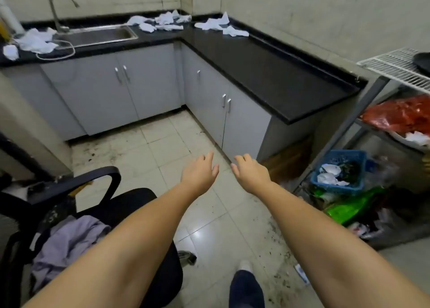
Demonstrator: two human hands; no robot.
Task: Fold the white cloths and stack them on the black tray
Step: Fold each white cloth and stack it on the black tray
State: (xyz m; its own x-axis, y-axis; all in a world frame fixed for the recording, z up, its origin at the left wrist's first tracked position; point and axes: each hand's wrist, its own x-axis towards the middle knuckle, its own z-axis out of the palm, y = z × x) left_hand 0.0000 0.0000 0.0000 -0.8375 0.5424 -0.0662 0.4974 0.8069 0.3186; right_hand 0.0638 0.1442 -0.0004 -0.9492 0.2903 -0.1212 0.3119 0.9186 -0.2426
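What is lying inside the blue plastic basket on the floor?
The blue plastic basket holds crumpled white pieces over dark, greenish clutter. Whatever lies beneath them is covered.

Far right of the right hand (250, 172), a dark round thing (423, 63) on the wire shelf (393, 67) is chopped off by the edge, so can't say if it's a tray. Up left of the left hand (200, 173), a white roll (9, 16) is cut off too. The chair (69, 214) below it runs out of frame, its seat partly behind the forearm. The basket (337, 172) right of the hands is too blurry to read.
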